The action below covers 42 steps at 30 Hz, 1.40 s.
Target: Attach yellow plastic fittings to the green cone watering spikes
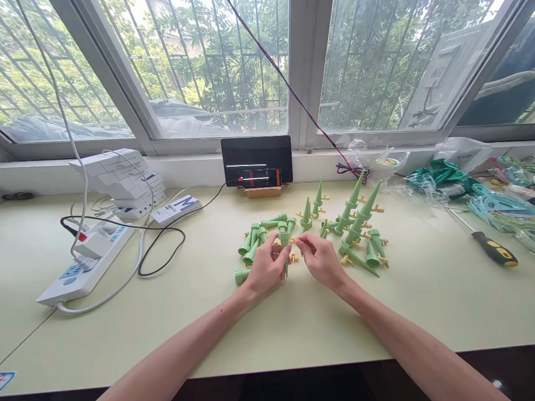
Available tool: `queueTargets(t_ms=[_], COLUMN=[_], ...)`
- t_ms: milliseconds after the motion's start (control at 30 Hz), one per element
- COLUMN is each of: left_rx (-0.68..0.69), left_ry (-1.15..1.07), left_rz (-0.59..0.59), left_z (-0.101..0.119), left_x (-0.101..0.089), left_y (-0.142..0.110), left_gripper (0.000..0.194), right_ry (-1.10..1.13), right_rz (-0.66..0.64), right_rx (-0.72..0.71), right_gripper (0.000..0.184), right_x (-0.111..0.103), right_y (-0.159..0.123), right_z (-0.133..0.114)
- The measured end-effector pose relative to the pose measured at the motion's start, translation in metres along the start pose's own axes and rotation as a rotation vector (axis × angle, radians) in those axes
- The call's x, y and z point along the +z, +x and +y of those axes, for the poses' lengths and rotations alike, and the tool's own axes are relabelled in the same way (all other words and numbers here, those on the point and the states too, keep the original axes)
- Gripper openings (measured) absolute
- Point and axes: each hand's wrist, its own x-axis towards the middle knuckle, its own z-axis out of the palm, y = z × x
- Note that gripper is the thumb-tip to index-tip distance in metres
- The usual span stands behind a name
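Observation:
My left hand (266, 266) is closed around a green plastic watering spike (284, 238), its wide collar up and its point down. Close to the collar's right side, my right hand (321, 259) pinches a small yellow valve (292, 240), partly covered by the fingertips. Whether the valve sits in the spike I cannot tell. Another small yellow piece (295, 257) lies between the hands. Several green spikes without visible valves (251, 245) lie beside my left hand. Beyond my right hand, several spikes with yellow valves (358, 223) stand or lie on their sides.
A pale table (167, 328) runs along the window. At the left are a power strip (87, 267), stacked white boxes (125, 178) and loose cables. A phone (262, 178) leans on a black tablet (256, 149) at the back. A screwdriver (495, 249) and plastic bags (443, 178) lie right.

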Motion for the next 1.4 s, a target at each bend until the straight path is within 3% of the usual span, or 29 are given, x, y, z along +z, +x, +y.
queueTargets(t_ms=[833, 1033, 1400], left_rx=[0.024, -0.035, -0.029], left_ry=[0.043, -0.022, -0.049], left_rz=[-0.017, -0.017, 0.002], left_z=[-0.0004, 0.0006, 0.0007], left_x=[0.0004, 0.0002, -0.0014], left_y=[-0.0016, 0.0, 0.0016], left_gripper=[0.047, 0.054, 0.045], right_ry=[-0.091, -0.07, -0.084], right_rz=[0.007, 0.005, 0.031], right_rx=[0.009, 0.021, -0.02], right_gripper=[0.043, 0.04, 0.019], right_x=[0.0014, 0.002, 0.0016], right_y=[0.0001, -0.0009, -0.0009], right_z=[0.0008, -0.0016, -0.003])
